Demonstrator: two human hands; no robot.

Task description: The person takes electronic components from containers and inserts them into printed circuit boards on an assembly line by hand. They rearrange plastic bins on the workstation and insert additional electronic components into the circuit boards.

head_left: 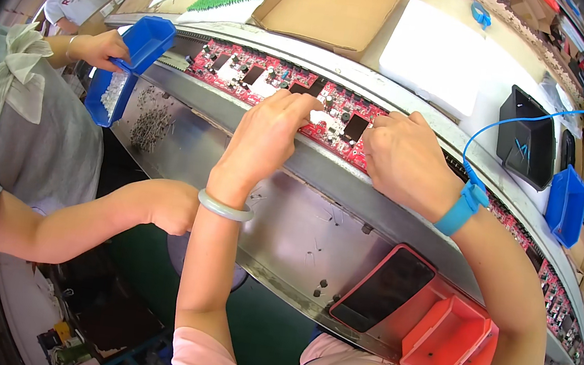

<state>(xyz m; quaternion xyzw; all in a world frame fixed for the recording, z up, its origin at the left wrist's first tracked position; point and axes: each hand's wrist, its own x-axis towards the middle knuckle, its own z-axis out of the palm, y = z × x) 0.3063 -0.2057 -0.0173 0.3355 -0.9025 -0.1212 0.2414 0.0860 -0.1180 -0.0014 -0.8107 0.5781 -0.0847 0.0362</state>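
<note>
- The left hand [269, 132] is hovering over a red circuit board crowded with black and silver parts [337, 137], fingers bent and nearly closed; I cannot tell what they are gripping, if anything
- The right hand [408, 157] is curling at the board's right part, fingertips hidden, so its hold cannot be told
- A stretch of board is showing between the hands, leaving them a gap
- The board is lying in a row along a long grey metal rail [338, 166]
- A pale, glossy bangle [225, 208] is circling the left wrist, a blue strap [462, 208] the right
- A co-worker's fist [176, 208] is crowding the left forearm, narrowing that side
- Nearer the body, a silver metal tray [287, 218] is showing bare metal between scattered parts and a black-screened, red-edged phone [384, 289]
- An open red plastic bin [445, 333] is sitting close by the right forearm
- Beyond the rail, a white slab [431, 57] and a shallow brown cardboard tray [332, 5] are lying
</note>
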